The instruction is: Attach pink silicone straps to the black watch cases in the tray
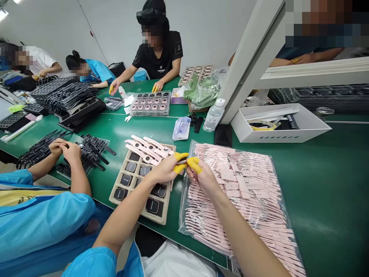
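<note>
My left hand [170,167] and my right hand [198,169], both with yellow finger cots, meet over the gap between a beige tray and a bag of straps. The left fingers pinch a small dark watch case [181,162]; the right fingertips press at its other side, and what they grip is hidden. The beige compartment tray [163,216] holds several square dark watch faces, with pink-strapped watches [148,148] lying across its far end. Under my right forearm spreads the clear bag of pink straps [259,204], some loose straps on top.
Beyond stand a plastic bottle [213,115], a white box [276,134], a white packet [181,128] and a black square pad [223,135]. At left, a neighbour's hands [66,149] work beside black watches [93,152]. Other people sit along the green table [325,173].
</note>
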### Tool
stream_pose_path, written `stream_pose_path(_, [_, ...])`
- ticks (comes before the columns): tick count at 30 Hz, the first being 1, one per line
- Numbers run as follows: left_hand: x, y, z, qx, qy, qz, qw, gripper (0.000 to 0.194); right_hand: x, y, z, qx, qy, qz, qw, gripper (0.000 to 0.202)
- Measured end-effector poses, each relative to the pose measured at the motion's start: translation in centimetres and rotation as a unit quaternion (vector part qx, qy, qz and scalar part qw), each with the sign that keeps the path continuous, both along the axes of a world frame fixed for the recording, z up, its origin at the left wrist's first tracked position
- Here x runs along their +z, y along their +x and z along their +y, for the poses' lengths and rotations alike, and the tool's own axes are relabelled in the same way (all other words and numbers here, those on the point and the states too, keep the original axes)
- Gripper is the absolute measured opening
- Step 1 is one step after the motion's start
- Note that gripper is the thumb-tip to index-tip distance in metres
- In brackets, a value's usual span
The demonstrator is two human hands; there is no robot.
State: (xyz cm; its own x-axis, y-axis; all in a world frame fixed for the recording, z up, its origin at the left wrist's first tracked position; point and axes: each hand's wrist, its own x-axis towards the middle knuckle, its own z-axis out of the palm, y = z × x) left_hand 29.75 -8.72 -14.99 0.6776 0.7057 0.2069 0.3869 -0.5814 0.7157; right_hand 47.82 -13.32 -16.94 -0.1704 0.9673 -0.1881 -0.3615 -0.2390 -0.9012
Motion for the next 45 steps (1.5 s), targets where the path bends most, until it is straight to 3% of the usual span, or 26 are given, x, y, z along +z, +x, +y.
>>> stream_pose_path(3, [-1.0, -0.2, 0.4, 0.05, 0.011, -0.027, 0.998, 0.048, -0.4, 0.2, 0.3, -0.027, 0.073, -0.116, 0.99, 0.047])
stream_pose_path(7, [-1.9, -0.4, 1.0, 0.118, 0.013, -0.062, 0.991, 0.05, -0.7, 0.3, 0.4, -0.002, 0.106, -0.213, 0.971, 0.045])
stream_pose_path(14, [-2.1, -0.5, 1.1, 0.095, 0.081, -0.012, 0.992, 0.042, -1.2, 0.9, 0.5, -0.017, 0.132, -0.256, 0.958, 0.039])
stream_pose_path(20, [-1.7, -0.5, 1.3, 0.181, 0.065, -0.058, 0.98, 0.039, -1.8, 1.2, 0.6, 0.0, 0.131, -0.27, 0.954, 0.034])
stream_pose_path(28, [-0.9, -0.1, 1.0, 0.136, -0.061, -0.173, 0.974, 0.037, -2.1, 0.8, 0.8, -0.078, 0.16, -0.262, 0.949, 0.044])
stream_pose_path(32, [0.7, 0.0, 0.7, 0.101, -0.116, -0.193, 0.969, 0.043, -1.9, 0.6, 0.6, -0.078, 0.189, -0.317, 0.926, 0.044])
stream_pose_path(35, [3.3, -1.0, 0.4, 0.092, -0.103, -0.113, 0.984, 0.047, -2.0, 0.5, 0.5, -0.058, 0.21, -0.374, 0.902, 0.043])
stream_pose_path(39, [7.2, -3.6, 0.1, 0.11, -0.016, 0.114, 0.987, 0.041, -2.6, 0.5, 0.4, -0.004, 0.247, -0.424, 0.871, 0.035])
stream_pose_path(43, [9.0, -6.4, 0.0, 0.15, 0.09, 0.371, 0.912, 0.027, -2.9, 0.3, 0.2, 0.068, 0.271, -0.46, 0.843, 0.022])
stream_pose_path(45, [9.2, -7.5, 0.0, 0.15, 0.129, 0.442, 0.875, 0.027, -2.9, 0.0, 0.1, 0.089, 0.283, -0.474, 0.829, 0.021])
